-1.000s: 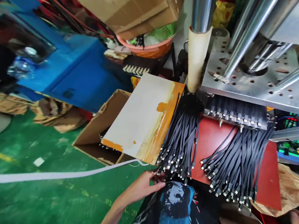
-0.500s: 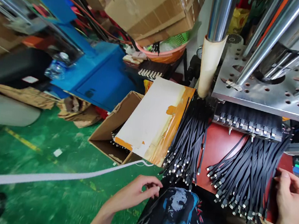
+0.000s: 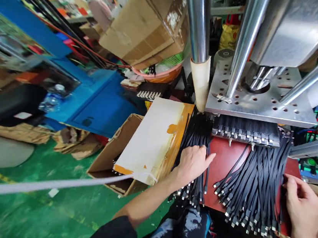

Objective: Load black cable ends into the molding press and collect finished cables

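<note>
My left hand lies palm down over the left bundle of flat black cables, its thumb stretched out to the right. Its other fingertips are hidden. My right hand is beside the right bundle of black cables, loosely curled, with a gap between thumb and fingers and nothing visible in it. Both bundles fan out toward me over a red board, metal plugs at their near ends. Behind the right bundle, a metal fixture holds a row of plugs beneath a perforated steel plate.
Steel columns rise around the plate. A white, orange-edged board lies over an open carton at left. A white strap crosses the green floor. A blue cabinet and a person are farther back.
My left hand has moved up and right from beside my lap onto the left cable bundle. My right hand stays beside the right bundle. The view has shifted.
</note>
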Demonstrator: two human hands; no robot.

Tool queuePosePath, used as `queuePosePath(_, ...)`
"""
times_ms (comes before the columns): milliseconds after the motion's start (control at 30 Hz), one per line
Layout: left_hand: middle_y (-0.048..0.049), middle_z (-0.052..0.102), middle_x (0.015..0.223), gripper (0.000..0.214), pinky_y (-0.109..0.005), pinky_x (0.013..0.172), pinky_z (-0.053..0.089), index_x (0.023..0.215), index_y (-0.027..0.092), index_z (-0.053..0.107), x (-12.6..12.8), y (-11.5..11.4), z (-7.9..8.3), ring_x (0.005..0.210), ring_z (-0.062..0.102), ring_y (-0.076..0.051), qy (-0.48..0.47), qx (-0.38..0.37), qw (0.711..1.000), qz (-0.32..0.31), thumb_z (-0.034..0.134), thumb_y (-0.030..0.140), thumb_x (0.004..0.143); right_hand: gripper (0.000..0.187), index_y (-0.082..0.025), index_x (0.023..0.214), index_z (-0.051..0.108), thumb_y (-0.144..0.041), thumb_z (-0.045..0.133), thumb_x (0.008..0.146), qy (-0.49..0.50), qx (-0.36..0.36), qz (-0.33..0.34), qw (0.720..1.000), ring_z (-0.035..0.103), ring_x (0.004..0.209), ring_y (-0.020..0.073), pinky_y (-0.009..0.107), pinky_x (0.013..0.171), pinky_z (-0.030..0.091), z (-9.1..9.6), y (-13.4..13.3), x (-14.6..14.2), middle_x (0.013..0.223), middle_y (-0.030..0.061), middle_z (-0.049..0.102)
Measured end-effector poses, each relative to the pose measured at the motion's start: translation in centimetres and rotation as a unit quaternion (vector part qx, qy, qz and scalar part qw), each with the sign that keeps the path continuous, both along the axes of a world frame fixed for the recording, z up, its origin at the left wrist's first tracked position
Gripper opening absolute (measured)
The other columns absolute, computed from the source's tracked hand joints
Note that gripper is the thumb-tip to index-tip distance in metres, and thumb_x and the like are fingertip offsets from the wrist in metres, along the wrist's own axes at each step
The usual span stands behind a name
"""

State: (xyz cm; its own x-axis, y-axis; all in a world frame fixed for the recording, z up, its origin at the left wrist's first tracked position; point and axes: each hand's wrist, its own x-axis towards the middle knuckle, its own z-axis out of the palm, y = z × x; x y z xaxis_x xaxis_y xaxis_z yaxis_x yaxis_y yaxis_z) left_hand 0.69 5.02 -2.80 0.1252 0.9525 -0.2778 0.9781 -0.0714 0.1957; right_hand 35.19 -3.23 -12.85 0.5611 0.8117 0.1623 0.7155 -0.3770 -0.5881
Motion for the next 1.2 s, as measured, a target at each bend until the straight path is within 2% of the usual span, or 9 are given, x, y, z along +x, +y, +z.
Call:
queuePosePath(133, -0.0176, 0.079, 0.099, 0.031, -0.036, 0.083, 0.054, 0.102, 0.014, 0.077, 0.6, 2.1, -0.8, 0.098, 0.078, -0.031, 0.024, -0.013, 0.999, -0.036, 0.055, 0.035, 0.105, 0.054, -0.022, 0.118, 0.083, -0.061, 0.056, 0.093, 0.047, -0.009, -0.015, 0.999, 0.071, 0.076, 0.0256, 0.037, 0.082, 0.051, 0.5, 0.1, -0.4, 0.083, 0.0076, 0.077)
queuePosePath(300, -0.0066, 0.076, 0.078, 0.027, -0.029, 0.074, 0.050, 0.079, 0.021, 0.075, -1.1, 1.8, 0.9, 0.081, 0.076, -0.023, 0.005, -0.057, 0.994, -0.096, 0.058, 0.028, 0.099, 0.052, -0.020, 0.113, 0.084, -0.060, 0.058, 0.090, 0.055, -0.013, -0.016, 0.998, 0.066, 0.069, 0.0221, 0.033, 0.073, 0.047, 1.0, 0.4, -0.7, 0.074, 0.0046, 0.073)
queuePosePath(433, -0.0030, 0.070, 0.068, 0.021, -0.029, 0.069, 0.046, 0.069, 0.022, 0.068, -2.8, 0.6, 2.0, 0.074, 0.073, -0.022, 0.021, -0.096, 0.987, -0.131, 0.065, 0.021, 0.089, 0.052, -0.020, 0.112, 0.084, -0.060, 0.057, 0.092, 0.062, -0.004, -0.004, 0.998, 0.064, 0.066, 0.0204, 0.032, 0.071, 0.047, 0.8, 0.4, -0.7, 0.075, 0.0048, 0.074)
queuePosePath(633, -0.0145, 0.077, 0.091, 0.022, -0.035, 0.075, 0.049, 0.097, 0.017, 0.072, -2.2, 0.2, 0.9, 0.086, 0.075, -0.030, 0.074, -0.069, 0.993, -0.067, 0.054, 0.029, 0.101, 0.048, -0.022, 0.113, 0.082, -0.058, 0.056, 0.096, 0.055, -0.006, 0.005, 0.998, 0.067, 0.070, 0.0195, 0.030, 0.074, 0.047, 0.3, 0.3, -0.5, 0.082, 0.0044, 0.077)
queuePosePath(733, -0.0132, 0.076, 0.086, 0.021, -0.033, 0.072, 0.047, 0.093, 0.017, 0.072, -1.8, 0.5, 0.5, 0.081, 0.073, -0.027, 0.065, -0.066, 0.994, -0.055, 0.053, 0.023, 0.100, 0.047, -0.022, 0.113, 0.082, -0.057, 0.056, 0.096, 0.062, -0.005, 0.011, 0.998, 0.066, 0.068, 0.0187, 0.030, 0.073, 0.047, 0.3, 0.3, -0.5, 0.081, 0.0039, 0.077)
queuePosePath(867, -0.0015, 0.066, 0.068, 0.019, -0.029, 0.065, 0.041, 0.082, 0.020, 0.068, -2.8, 0.8, 1.2, 0.067, 0.064, -0.019, 0.016, -0.072, 0.996, -0.055, 0.057, 0.025, 0.097, 0.048, -0.021, 0.112, 0.083, -0.058, 0.056, 0.096, 0.060, -0.002, 0.011, 0.998, 0.065, 0.066, 0.0185, 0.030, 0.071, 0.047, 0.2, 0.3, -0.5, 0.078, 0.0040, 0.076)
queuePosePath(967, 0.0046, 0.054, 0.060, 0.021, -0.027, 0.060, 0.036, 0.078, 0.021, 0.063, -4.0, 1.1, 1.9, 0.058, 0.051, -0.014, -0.110, -0.067, 0.991, -0.022, 0.059, 0.030, 0.096, 0.048, -0.022, 0.113, 0.082, -0.058, 0.056, 0.096, 0.059, -0.004, 0.007, 0.998, 0.067, 0.068, 0.0183, 0.029, 0.071, 0.047, 0.0, 0.3, -0.3, 0.080, 0.0038, 0.077)
queuePosePath(1067, 0.0055, 0.051, 0.064, 0.024, -0.025, 0.058, 0.035, 0.078, 0.020, 0.060, -5.1, 1.3, 2.3, 0.059, 0.048, -0.012, -0.236, -0.051, 0.970, 0.018, 0.059, 0.036, 0.096, 0.047, -0.023, 0.113, 0.082, -0.057, 0.055, 0.096, 0.054, -0.008, 0.010, 0.998, 0.068, 0.068, 0.0182, 0.029, 0.070, 0.046, -0.2, 0.2, -0.2, 0.081, 0.0037, 0.077)
queuePosePath(1200, 0.0051, 0.052, 0.069, 0.026, -0.023, 0.062, 0.040, 0.079, 0.019, 0.057, -6.2, 1.1, 3.3, 0.064, 0.052, -0.011, -0.316, -0.020, 0.947, 0.056, 0.061, 0.038, 0.097, 0.047, -0.024, 0.112, 0.082, -0.059, 0.056, 0.094, 0.055, -0.011, 0.000, 0.998, 0.068, 0.067, 0.0182, 0.029, 0.067, 0.046, -0.4, 0.3, -0.1, 0.080, 0.0032, 0.077)
